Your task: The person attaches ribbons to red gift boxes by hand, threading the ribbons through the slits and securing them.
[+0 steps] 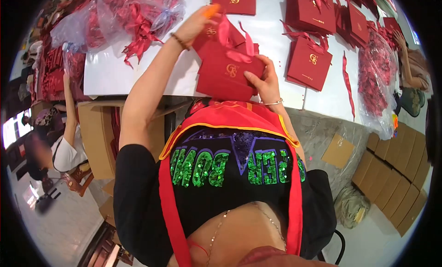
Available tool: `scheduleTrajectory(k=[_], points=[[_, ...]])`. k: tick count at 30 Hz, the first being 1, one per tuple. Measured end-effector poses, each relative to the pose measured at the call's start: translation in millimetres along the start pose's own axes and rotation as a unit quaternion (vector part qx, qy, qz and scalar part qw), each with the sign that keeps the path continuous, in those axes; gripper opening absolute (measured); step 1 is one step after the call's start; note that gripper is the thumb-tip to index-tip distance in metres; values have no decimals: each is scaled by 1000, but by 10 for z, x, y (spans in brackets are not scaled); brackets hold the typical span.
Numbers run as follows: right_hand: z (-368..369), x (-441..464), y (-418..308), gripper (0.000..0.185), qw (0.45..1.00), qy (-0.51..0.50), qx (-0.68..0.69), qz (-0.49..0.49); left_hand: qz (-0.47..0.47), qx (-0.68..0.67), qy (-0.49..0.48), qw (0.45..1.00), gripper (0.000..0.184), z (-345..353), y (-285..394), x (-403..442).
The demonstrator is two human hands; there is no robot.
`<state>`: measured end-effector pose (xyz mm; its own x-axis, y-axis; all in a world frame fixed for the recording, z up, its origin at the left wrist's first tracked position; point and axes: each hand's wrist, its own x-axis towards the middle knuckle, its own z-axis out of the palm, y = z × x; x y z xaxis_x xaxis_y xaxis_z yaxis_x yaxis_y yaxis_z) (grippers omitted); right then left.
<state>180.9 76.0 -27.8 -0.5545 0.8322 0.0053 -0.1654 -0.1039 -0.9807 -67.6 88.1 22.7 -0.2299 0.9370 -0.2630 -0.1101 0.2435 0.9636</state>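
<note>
The right hand [266, 80] has the red paper bag [230, 72] pinched at its right side, the thumb [252, 78] pressed flat on the printed front and the fingers bent over the edge. More red card shows close behind and beside that bag (how many pieces, I cannot tell). The left hand [195, 28] is up and to the left of this grip, its fingers bent over the upper part of the red pieces, next to the ribbon handles [224, 32]. Something orange [211, 11] shows at those fingertips, blurred, and whether they are pressed together on anything I cannot tell.

The bag is held between the two hands, at the near edge of the white table [182, 78], just above the red apron [225, 115]. Beyond the grip lies another red bag [239, 8] with gold print. To the right of the grip, a bag with a ribbon handle [309, 62] lies flat, with a pile of bags [311, 11] farther out behind it. Farther right come a loose ribbon [347, 83] and a clear plastic sack [377, 78] of red ribbons. To the left of the left hand is a second plastic sack [115, 23] (also full of red).
</note>
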Motion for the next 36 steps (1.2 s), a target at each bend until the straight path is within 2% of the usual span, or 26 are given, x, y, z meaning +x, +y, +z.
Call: scheduleTrajectory(k=[1, 2, 3, 5, 6, 8, 10, 11, 12, 13, 14, 15, 16, 18, 20, 21, 22, 25, 26, 27, 29, 30, 32, 33, 35, 36], points=[[-42, 22, -74, 52, 998, 19, 52, 24, -5, -11, 31, 999, 42, -45, 16, -78], [-72, 33, -183, 53, 995, 50, 66, 56, -13, -22, -2, 1000, 43, -91, -26, -131], [-107, 61, -176, 54, 991, 72, 104, 37, -21, -32, -36, 999, 44, -113, -89, -180], [-207, 116, -182, 56, 986, 106, 125, 33, -57, 1, -155, 986, 47, -42, -104, -399], [-235, 138, -197, 56, 985, 121, 120, 26, -37, 69, -176, 981, 51, 45, -101, -511], [-231, 176, -216, 63, 972, 134, 187, 50, 73, 91, -93, 989, 55, 379, -4, -683], [-217, 182, -238, 73, 984, 165, 63, 7, 71, 22, -94, 993, 48, 526, 84, -655], [-255, 173, -206, 76, 982, 183, -4, 55, 110, 66, -62, 990, 41, 620, 109, -622], [-282, 154, -255, 74, 980, 190, 10, 62, 218, 212, -37, 952, 40, 721, 193, -632], [-296, 117, -325, 72, 978, 194, 24, 69, 317, 351, -6, 881, 39, 826, 265, -647], [-301, 81, -415, 71, 972, 153, 164, 70, 388, 413, -22, 824, 38, 933, 247, -604], [-272, 35, -553, 70, 948, 84, 305, 28, 433, 459, -59, 774, 37, 1064, 314, -605], [-281, 37, -656, 70, 949, 109, 292, 48, 417, 521, -107, 737, 38, 1179, 263, -612], [-406, 107, -567, 72, 949, 201, 236, 57, 399, 580, -156, 693, 41, 1364, 213, -614], [-673, 158, -500, 69, 950, 260, 168, 49, 440, 522, -198, 704, 43, 1353, 162, -591], [-834, 176, -488, 65, 955, 271, 115, 33, 449, 474, -191, 733, 43, 1315, 85, -577], [-978, 181, -564, 62, 961, 255, 100, 23, 447, 481, -173, 734, 40, 1247, 57, -568], [-1590, 269, -480, 58, 970, 235, -34, -47, 382, 502, -145, 762, 32, 899, -86, -559], [-1753, 282, -475, 60, 970, 236, -53, -11, 357, 500, -135, 777, 30, 756, -167, -554], [-1806, 306, -499, 61, 967, 239, -83, -6, 312, 468, -125, 817, 26, 633, -176, -570], [-2139, 362, -279, 59, 946, 217, -237, 27, 278, 462, -23, 842, 24, 353, -299, -568], [-2212, 380, -217, 58, 903, 234, -359, 29, 300, 504, 68, 807, 25, 219, -338, -564], [-2279, 406, -142, 57, 781, 260, -568, -8, 114, 590, 142, 786, 33, 2, -309, -546], [-2260, 407, -128, 58, 708, 269, -651, -47, -18, 592, 132, 795, 46, -79, -299, -522], [-2049, 421, -205, 53, 680, 304, -657, -120, -96, 564, 141, 808, 60, -213, -508, -447], [-1840, 431, -335, 52, 668, 310, -658, -154, -86, 479, 147, 861, 69, -259, -643, -435]])
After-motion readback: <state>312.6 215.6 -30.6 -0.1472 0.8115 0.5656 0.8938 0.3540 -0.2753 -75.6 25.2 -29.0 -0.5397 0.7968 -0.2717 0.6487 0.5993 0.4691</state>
